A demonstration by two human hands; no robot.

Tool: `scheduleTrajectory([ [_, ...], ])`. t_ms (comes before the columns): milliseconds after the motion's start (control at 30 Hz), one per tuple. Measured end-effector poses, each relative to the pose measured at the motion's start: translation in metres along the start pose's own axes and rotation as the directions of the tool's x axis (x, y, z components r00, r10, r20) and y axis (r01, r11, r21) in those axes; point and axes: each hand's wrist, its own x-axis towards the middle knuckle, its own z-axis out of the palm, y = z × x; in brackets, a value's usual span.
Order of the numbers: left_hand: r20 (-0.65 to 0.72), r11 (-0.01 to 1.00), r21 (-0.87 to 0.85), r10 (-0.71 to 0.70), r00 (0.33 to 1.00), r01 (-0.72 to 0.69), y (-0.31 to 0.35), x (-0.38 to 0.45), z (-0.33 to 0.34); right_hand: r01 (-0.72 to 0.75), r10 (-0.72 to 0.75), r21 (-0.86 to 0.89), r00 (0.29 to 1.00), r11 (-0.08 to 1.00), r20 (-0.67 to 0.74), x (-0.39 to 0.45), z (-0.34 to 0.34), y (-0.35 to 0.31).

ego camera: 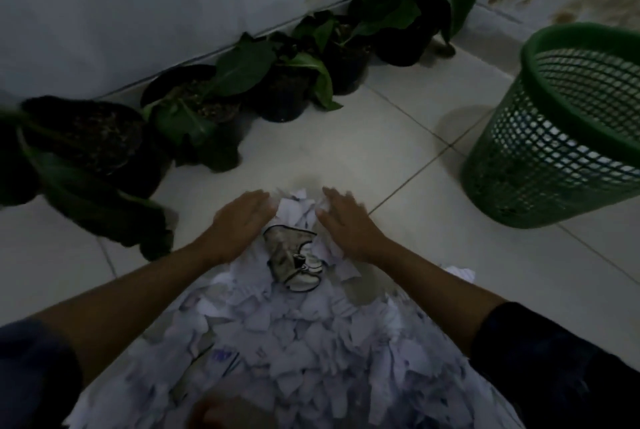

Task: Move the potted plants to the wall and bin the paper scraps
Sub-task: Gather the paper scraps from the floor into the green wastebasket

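Reaching fwd over a heap of paper scraps (294, 335) on the floor (398, 138), both hands are working at the pile's far end, approx centre of view. Left hand (239, 224) is lying palm-down w/ fingers (258, 198) straight and together, pressing on the scraps' left edge, curling round nothing. Right hand (346, 221) is sitting opposite, fingers likewise extended and slightly blurred, touching the scraps' right edge; not gripping anything either. Between the 2 hands, scraps are bunching up, and a darker crumpled piece (292, 259) w/ a black outline is lying on top of the pile, just toward 6 o'clock from the fingertips.

Pile is spreading from the hands down to 6 o'clock, widening betw. the forearms; dark sleeves (554, 369) are showing at both lower corners.

Potted plants (277, 82), all in dark pots, are standing in a row along the wall (138, 6), running from 9 o'clock up to approx 1 o'clock, pots close beside each other, leaves overlapping. Green mesh bin (561, 138) is standing at 3 o'clock, tilted in view, well apart from the scraps; something pale is showing thru its mesh, can't tell what.
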Motion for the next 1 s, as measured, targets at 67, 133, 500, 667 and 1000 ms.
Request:
scheduleTrajectory([
  [67,-0.069,0.973,-0.230,-0.012,0.998,-0.004,0.009,-0.013,0.015,0.045,-0.044,0.031,0.999,0.999,-0.021,0.003,0.011,-0.008],
  [133,-0.046,0.909,-0.416,-0.007,0.999,-0.013,0.024,-0.022,0.027,0.131,-0.132,0.084,0.991,0.988,0.009,0.003,0.016,-0.014],
  [500,-0.230,0.973,-0.220,0.016,0.973,-0.069,-0.008,-0.051,0.048,0.341,-0.335,0.148,0.940,0.928,-0.068,-0.031,0.012,-0.001],
  [667,-0.376,0.984,0.108,0.171,0.911,-0.140,0.007,-0.060,0.085,0.382,-0.367,0.008,0.893,0.924,-0.262,-0.062,0.061,0.008],
  [1000,-0.310,0.978,-0.184,0.035,0.950,-0.096,0.045,-0.009,0.066,0.231,-0.076,0.398,0.927,0.888,-0.368,-0.057,0.020,0.002],
])
